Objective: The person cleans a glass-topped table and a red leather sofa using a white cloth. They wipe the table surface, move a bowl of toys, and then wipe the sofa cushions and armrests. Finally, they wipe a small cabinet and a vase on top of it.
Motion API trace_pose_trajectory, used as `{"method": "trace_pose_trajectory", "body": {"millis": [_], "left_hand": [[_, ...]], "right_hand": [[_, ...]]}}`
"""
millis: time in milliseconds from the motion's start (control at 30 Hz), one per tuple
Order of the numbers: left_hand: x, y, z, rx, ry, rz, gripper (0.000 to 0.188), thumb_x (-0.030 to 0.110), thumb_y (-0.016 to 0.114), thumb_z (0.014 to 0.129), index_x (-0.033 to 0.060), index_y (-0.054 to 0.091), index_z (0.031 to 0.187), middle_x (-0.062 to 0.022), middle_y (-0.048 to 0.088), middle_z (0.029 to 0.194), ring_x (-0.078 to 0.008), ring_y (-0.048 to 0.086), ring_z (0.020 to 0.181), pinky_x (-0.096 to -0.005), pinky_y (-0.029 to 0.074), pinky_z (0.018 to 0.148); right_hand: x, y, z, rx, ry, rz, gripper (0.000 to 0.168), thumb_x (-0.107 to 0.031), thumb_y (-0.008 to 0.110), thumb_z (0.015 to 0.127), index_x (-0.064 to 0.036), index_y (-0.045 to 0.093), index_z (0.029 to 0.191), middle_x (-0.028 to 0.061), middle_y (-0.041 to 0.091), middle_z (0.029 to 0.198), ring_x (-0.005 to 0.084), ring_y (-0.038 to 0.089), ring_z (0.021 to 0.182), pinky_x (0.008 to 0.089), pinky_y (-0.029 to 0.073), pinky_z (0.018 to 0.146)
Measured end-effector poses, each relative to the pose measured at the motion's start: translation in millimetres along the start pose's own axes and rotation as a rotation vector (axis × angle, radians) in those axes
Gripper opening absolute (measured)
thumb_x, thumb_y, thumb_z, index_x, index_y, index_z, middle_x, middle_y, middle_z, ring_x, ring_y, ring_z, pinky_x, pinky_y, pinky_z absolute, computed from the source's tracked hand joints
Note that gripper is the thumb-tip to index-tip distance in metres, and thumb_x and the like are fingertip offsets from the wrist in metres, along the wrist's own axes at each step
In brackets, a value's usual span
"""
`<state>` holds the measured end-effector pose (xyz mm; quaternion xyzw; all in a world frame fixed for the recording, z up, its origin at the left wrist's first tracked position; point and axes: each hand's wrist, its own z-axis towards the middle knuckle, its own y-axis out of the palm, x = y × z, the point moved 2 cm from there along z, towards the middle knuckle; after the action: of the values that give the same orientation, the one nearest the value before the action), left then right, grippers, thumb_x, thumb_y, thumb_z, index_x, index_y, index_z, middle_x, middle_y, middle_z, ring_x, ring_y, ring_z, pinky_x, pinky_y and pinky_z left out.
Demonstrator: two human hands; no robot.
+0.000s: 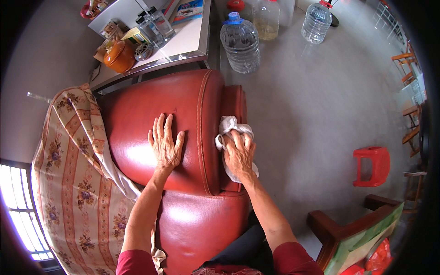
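Observation:
My left hand [166,142] lies flat on the padded armrest of a red leather sofa [137,103], its fingers spread and nothing in them. Under my right hand [239,153] is a crumpled white cloth [228,124], which the fingers press and grip against the front face of the armrest, just past the stitched seam. The red seat cushion [202,227] is nearest my body. A floral striped cover [86,192] drapes over the sofa's back at the left, with its edge folded over by the armrest.
Beyond the armrest stands a white table [187,43] with an orange lidded pot [120,56], glass bottles [156,29] and a booklet. Large plastic bottles [240,44] stand on the grey floor. To the right are a red plastic stool [373,166] and a wood-framed table [343,230].

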<state>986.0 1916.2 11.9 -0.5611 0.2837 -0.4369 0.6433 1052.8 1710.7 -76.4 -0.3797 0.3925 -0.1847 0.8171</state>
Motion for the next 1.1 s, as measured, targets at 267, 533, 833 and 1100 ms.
{"method": "trace_pose_trajectory", "body": {"millis": [267,533,833,1100], "left_hand": [[1.6,-3.6,-1.0,0.012,-0.013,0.002,0.064,0.043,0.047,0.086,0.0119,0.041,0.142,-0.0139,0.035,0.149,-0.0320,0.029,0.140,-0.0508,0.013,0.114],[-1.0,4.6,0.0,0.022,0.010,-0.092,0.065,0.039,0.052,0.082,0.0112,0.044,0.140,-0.0149,0.035,0.150,-0.0341,0.027,0.140,-0.0528,0.013,0.112],[-3.4,3.5,-0.8,0.022,-0.007,-0.063,0.064,0.045,0.045,0.086,0.0101,0.045,0.140,-0.0165,0.036,0.148,-0.0354,0.029,0.139,-0.0522,0.013,0.113],[-2.9,5.7,0.8,0.022,0.005,-0.062,0.065,0.043,0.045,0.084,0.0084,0.044,0.139,-0.0186,0.037,0.147,-0.0365,0.031,0.138,-0.0529,0.013,0.112]], "right_hand": [[26.8,23.6,95.6,-0.093,0.124,-0.041,0.042,-0.017,0.069,0.075,-0.021,0.061,0.116,-0.0011,0.050,0.127,0.0289,0.042,0.118,0.0524,0.042,0.082],[90.5,76.0,141.1,-0.168,0.393,0.031,0.047,-0.017,0.065,0.079,-0.025,0.059,0.125,0.0013,0.041,0.144,0.0370,0.044,0.121,0.0532,0.044,0.094],[24.5,18.1,45.8,-0.097,0.169,0.095,0.046,-0.006,0.065,0.073,-0.017,0.063,0.117,0.0079,0.040,0.141,0.0398,0.043,0.123,0.0526,0.043,0.092],[44.3,29.4,104.3,-0.164,0.256,0.106,0.043,-0.010,0.065,0.076,-0.020,0.060,0.118,0.0045,0.044,0.139,0.0395,0.044,0.122,0.0551,0.048,0.084]]}}
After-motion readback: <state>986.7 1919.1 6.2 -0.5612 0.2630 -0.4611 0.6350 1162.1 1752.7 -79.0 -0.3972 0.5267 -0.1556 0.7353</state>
